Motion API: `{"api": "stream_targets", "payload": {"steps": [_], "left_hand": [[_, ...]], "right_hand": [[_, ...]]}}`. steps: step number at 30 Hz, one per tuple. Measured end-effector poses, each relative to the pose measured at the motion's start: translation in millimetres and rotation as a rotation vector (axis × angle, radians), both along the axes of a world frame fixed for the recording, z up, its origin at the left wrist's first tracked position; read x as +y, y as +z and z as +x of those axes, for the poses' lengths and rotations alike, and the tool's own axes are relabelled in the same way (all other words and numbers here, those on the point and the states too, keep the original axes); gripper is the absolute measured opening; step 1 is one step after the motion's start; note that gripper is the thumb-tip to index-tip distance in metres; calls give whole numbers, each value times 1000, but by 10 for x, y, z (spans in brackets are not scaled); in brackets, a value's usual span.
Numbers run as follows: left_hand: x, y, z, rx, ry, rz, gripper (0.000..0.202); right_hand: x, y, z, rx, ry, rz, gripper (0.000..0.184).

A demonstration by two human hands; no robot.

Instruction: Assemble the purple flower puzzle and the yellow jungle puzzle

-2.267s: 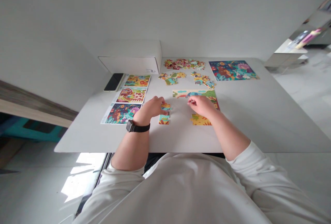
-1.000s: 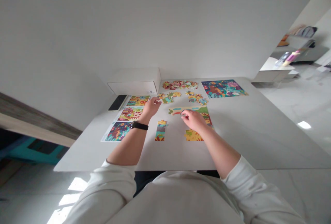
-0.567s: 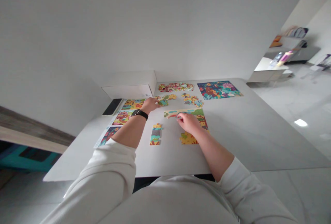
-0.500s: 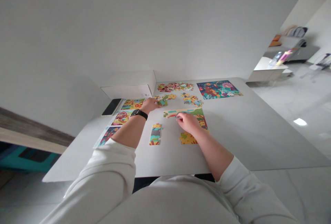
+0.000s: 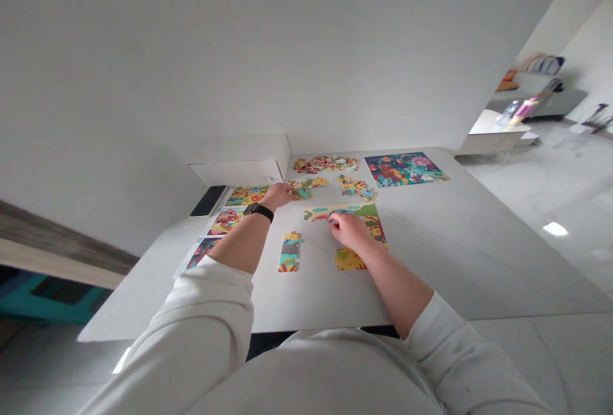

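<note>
My left hand, a dark watch on its wrist, reaches to a small group of jigsaw pieces. Its fingers are closed at the left edge of that group, on a puzzle piece partly hidden by them. Over the partly joined jigsaw puzzle, my right hand pinches a small puzzle piece, mostly covered by the fingertips. A joined strip of pieces lies apart, left of the puzzle. Behind my right hand is another group of loose pieces.
A heap of reddish pieces lies by the wall, with a finished dark-blue puzzle to its right. At left are a picture sheet, a phone and a white box. The white table ends close to my body.
The view has tilted up very slightly, so the table sits a little lower in it. Both hands stay in nearly the same places over the pieces.
</note>
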State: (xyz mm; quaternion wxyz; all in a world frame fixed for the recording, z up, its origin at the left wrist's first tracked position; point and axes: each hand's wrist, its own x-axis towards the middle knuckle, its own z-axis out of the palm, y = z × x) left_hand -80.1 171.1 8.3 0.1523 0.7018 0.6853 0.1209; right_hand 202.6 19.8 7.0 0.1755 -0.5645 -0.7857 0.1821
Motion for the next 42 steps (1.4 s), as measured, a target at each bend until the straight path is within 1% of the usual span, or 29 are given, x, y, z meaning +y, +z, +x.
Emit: {"api": "stream_targets", "payload": {"steps": [4,7,9,11,13,15,17,19,22,25,29,32,36,39,42], "left_hand": [[-23,-2,22,-71,22,9,42],[-83,11,14,-151,60,34,33],[-154,48,11,-208,91,40,29],[-264,112,24,-340,128,51,28],[-425,196,60,-618,159,77,29],[-636,284,118,-816,159,88,37],[-881,357,192,-931,117,94,44],[-1129,395,274,-994,76,93,51],[-1433,360,397,-1067,51,73,61],[-1605,228,489,-1143,66,56,68],[-1673,52,540,-1189,81,-45,68],[-1669,-8,563,-1236,61,-74,66],[-1654,-29,595,-1234,29,-95,66],[-1661,-16,589,-1227,14,-113,64],[-1682,20,563,-1227,17,-70,60]], "right_hand": [[-9,11,-4,-6,10,-6,20],[-12,24,-1,-1,13,-12,20],[-9,26,6,7,8,-15,20],[-4,24,15,32,-3,-14,20],[2,22,22,85,-18,-10,19],[10,22,26,159,-37,-1,19],[18,24,31,252,-53,16,20],[27,23,38,365,-57,35,23],[31,15,48,565,-31,6,34],[20,9,44,743,22,-90,47],[6,9,23,856,59,-164,53],[15,-9,11,880,58,-180,54],[52,-63,20,866,28,-148,52],[75,-89,38,891,18,-116,53],[79,-91,47,906,12,-128,51]]}}
